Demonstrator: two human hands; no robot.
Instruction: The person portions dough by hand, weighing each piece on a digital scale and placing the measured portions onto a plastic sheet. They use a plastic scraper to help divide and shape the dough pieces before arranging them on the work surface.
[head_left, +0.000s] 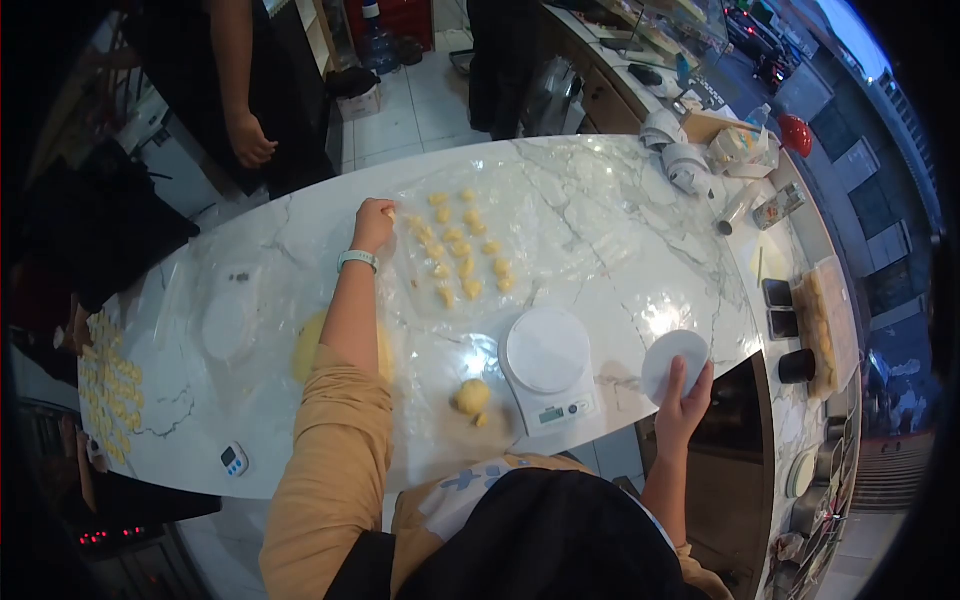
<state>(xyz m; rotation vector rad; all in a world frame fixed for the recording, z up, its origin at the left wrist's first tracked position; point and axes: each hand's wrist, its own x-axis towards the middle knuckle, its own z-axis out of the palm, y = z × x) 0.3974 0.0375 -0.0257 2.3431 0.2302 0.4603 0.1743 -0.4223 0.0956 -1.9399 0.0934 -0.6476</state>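
On the marble table, my left hand (374,224) is closed at the left edge of a clear plastic sheet that bears several small yellow dough pieces (466,266). A bit of pale dough seems to show at its fingertips. To the right, my right hand (684,388) holds a round white disc (672,362), with the thumb on top. Between my arms stands a white kitchen scale (548,350) with a round platform and a lit display. Left of the scale lie a yellow dough ball (471,397) and a smaller piece (481,420). My left forearm partly covers a larger yellow mass (310,346).
More dough pieces (110,385) lie at the table's far left, near another person's hands. A blue and white timer (234,459) sits by the near edge. Another person's hand (250,140) hangs beyond the far edge. Black cups (796,367) and a plastic container (822,325) stand right.
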